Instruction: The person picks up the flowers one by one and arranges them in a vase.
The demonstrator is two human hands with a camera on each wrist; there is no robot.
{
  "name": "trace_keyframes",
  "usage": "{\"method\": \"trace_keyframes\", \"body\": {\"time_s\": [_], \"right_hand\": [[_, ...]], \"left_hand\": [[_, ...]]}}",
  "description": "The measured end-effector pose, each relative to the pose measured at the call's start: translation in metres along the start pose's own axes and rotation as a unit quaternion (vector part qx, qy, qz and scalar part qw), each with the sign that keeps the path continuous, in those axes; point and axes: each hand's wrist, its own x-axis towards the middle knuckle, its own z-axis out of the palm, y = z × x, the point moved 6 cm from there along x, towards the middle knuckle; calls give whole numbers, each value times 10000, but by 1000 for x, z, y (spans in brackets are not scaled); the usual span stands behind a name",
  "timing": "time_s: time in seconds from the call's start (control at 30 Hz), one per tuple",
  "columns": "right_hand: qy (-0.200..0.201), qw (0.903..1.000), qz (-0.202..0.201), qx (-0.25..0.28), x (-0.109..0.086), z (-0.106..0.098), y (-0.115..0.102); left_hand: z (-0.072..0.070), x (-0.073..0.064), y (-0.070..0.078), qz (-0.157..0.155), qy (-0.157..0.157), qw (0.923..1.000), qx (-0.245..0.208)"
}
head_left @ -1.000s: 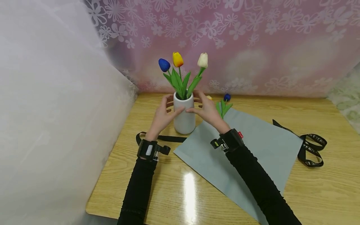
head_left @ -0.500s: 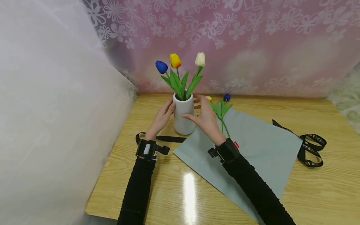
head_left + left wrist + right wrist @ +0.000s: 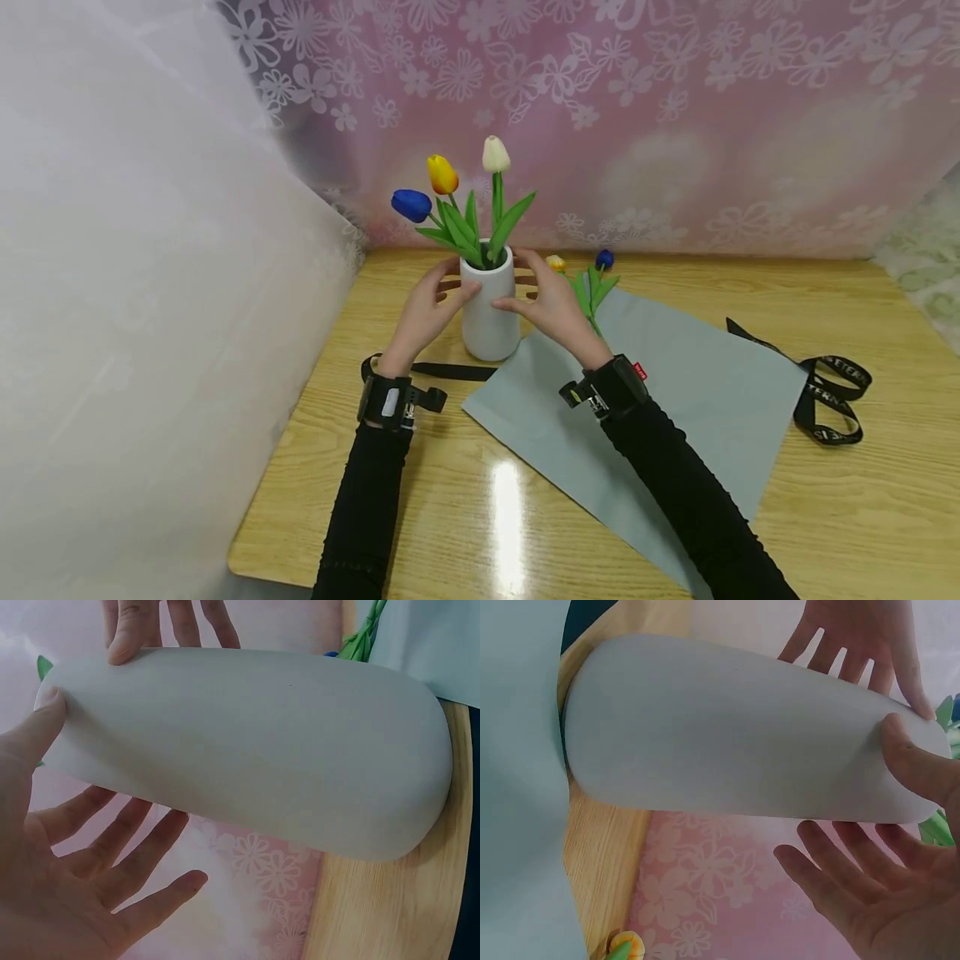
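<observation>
A white vase [image 3: 491,321] stands upright on the table, holding a blue tulip [image 3: 412,206], a yellow-orange tulip [image 3: 442,175] and a white tulip [image 3: 496,155] with green leaves. My left hand [image 3: 431,307] grips the vase's left side near the top, its thumb on the front. On the right side my right hand [image 3: 551,302] holds it the same way, thumb in front and fingers by the side. In the left wrist view the left fingers [image 3: 150,832] touch the vase wall; the right wrist view has the right thumb [image 3: 907,754] against it near the rim.
Grey-blue wrapping paper [image 3: 675,400] lies right of the vase, with a loose blue tulip [image 3: 604,259] and a yellow one [image 3: 556,262] at its far edge. A black lettered ribbon [image 3: 832,400] lies at right; a black strip [image 3: 453,372] passes near the vase base.
The vase has turned in place, and the blooms have swung left; the blue one hangs lower. My left thumb has gone to the side and back to the front; the right hand has shifted its hold.
</observation>
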Motion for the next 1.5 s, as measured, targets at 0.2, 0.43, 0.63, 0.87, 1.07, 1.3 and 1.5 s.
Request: {"method": "trace_keyframes", "body": {"time_s": [0.2, 0.43, 0.63, 0.87, 1.07, 1.3, 1.5], "right_hand": [[-148, 9997, 18, -176, 1, -2, 5], [-542, 9982, -42, -254, 1, -4, 6], [-395, 9986, -50, -355, 1, -35, 12], [1612, 9830, -26, -879, -11, -107, 22], [1390, 9631, 739, -2182, -21, -104, 57], [279, 9474, 1477, -2825, -21, -75, 100], [-264, 9382, 1866, -2902, -22, -62, 120]], "left_hand": [[6, 1, -1, -30, 150, 9998, -162], [8, 0, 1, -129, 273, 9995, -58], [9, 2, 2, -112, 222, 9997, -45], [9, 4, 4, 190, 21, 9996, -213], [11, 2, 5, 252, -39, 9989, -400], [11, 2, 4, 132, -78, 9987, -487], [13, -1, 12, -1, -90, 9982, -600]]}}
